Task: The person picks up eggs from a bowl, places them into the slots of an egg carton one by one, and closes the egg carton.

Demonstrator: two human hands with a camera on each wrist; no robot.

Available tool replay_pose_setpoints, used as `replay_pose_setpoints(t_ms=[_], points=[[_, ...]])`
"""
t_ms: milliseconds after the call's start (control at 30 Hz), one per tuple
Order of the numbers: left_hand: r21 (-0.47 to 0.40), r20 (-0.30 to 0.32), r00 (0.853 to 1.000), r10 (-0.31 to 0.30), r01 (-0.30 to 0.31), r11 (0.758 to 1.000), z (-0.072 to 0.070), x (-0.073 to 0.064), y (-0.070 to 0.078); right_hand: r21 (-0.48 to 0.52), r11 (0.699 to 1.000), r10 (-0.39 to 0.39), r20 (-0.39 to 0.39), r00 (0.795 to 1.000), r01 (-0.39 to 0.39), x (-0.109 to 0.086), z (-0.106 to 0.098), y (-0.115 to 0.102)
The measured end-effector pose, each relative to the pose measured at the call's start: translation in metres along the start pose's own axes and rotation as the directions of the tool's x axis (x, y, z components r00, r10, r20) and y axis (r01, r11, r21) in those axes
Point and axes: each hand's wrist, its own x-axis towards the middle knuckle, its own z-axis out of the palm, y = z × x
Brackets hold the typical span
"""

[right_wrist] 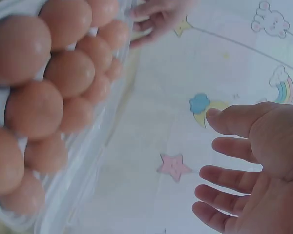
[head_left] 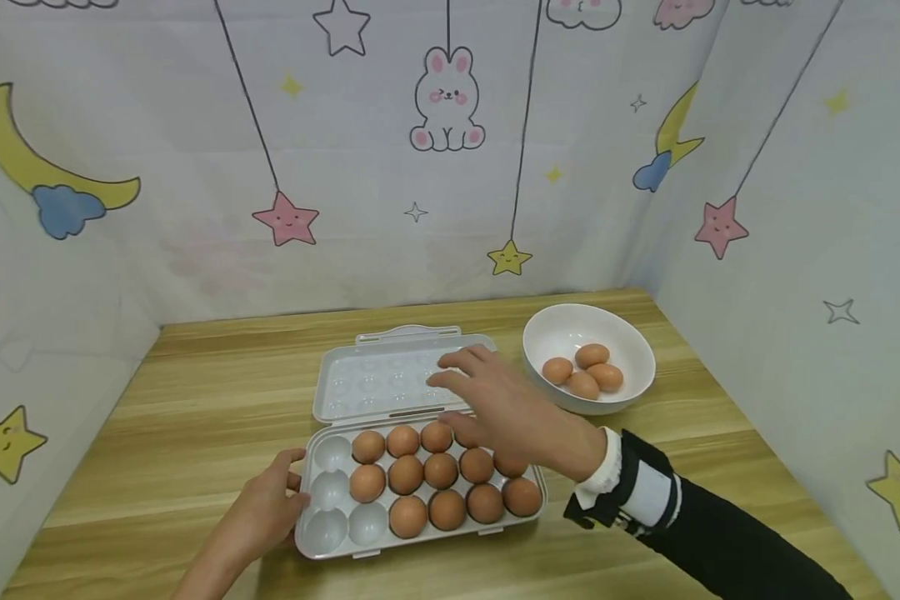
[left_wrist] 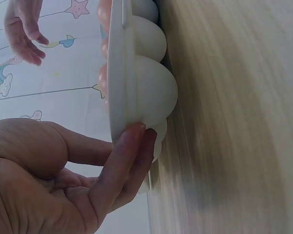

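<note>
A white plastic egg carton [head_left: 328,490] lies on the table with its lid folded back. Brown eggs [head_left: 440,471] fill most of its cups, while several cups at the left end show bare plastic. At that left end, my left hand [head_left: 266,504] grips the rim. The left wrist view shows its fingertips [left_wrist: 134,134] at the rim and the rounded underside of a cup. My right hand [head_left: 506,408], fingers spread and holding nothing, hovers over the carton's back right part and hides some eggs there. Its palm and loose fingers [right_wrist: 229,178] show in the right wrist view.
A white bowl [head_left: 633,379] with several brown eggs [head_left: 592,356] in it stands behind and right of the carton. The carton's clear lid [head_left: 360,392] lies flat toward the back. Printed curtains [head_left: 360,267] enclose the wooden table [head_left: 195,400] at the back and sides.
</note>
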Motion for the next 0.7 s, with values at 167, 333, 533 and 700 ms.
replay_pose_setpoints(t_ms=[167,333,533,700], points=[[0.014,-0.002,1.0,0.004,-0.004,1.0,0.0,0.0,0.0,-0.076,0.994,0.082,-0.03,0.996,-0.084,-0.012,-0.02,0.023],[0.026,0.002,1.0,-0.001,0.001,1.0,-0.001,0.001,0.0,-0.099,0.981,0.163,-0.049,0.985,-0.167,-0.024,-0.034,0.045],[0.025,0.0,1.0,0.0,0.0,1.0,-0.002,0.001,0.001,-0.104,0.968,0.222,-0.054,0.974,-0.227,-0.038,-0.035,0.077],[0.001,0.004,1.0,-0.009,0.009,1.0,-0.001,-0.001,0.001,-0.081,0.945,0.321,0.024,0.947,-0.318,-0.047,-0.025,0.107]])
